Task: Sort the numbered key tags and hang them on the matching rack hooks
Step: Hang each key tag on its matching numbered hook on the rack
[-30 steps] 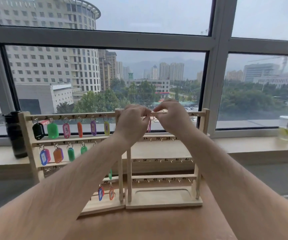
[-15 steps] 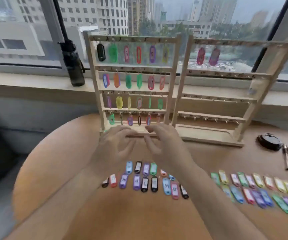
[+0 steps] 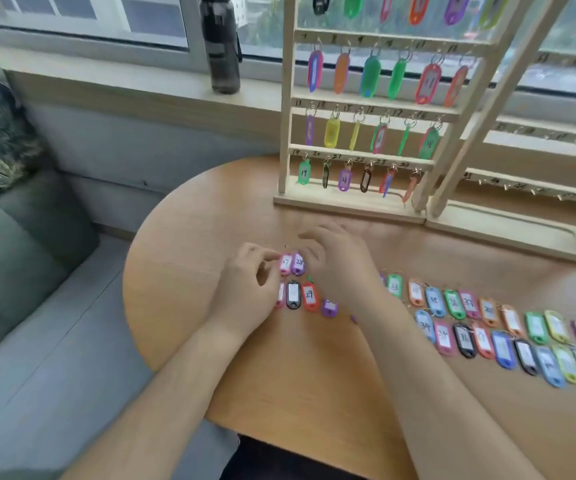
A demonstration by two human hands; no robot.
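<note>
Head view, landmark: I take the left rack (image 3: 342, 202) as my reference; it stands upright on the far side of the round table (image 3: 279, 375)
Hung tags: coloured hung tags (image 3: 371, 76) fill its rows; I read 19 on the green one at the left end of the bottom row
Left hand: my left hand (image 3: 245, 292) lies in front of the rack base, fingers curled; thumb and forefinger tips sit at the left edge of the pink tag (image 3: 285, 263); whether they grip it I cannot tell
Right hand: the right hand (image 3: 342, 265) hovers in front of the rack, fingers loosely bent, nothing visibly held; forefinger just beside the purple tag (image 3: 298, 263) marked 28
Tags on table: pink and purple lie flat and touching, in front of the rack; loose tags (image 3: 466, 337) run in two rows in front of it and off to its right
Other: right rack (image 3: 504, 223) abuts its right side; dark bottle (image 3: 222, 46) stands to its left on the sill
</note>
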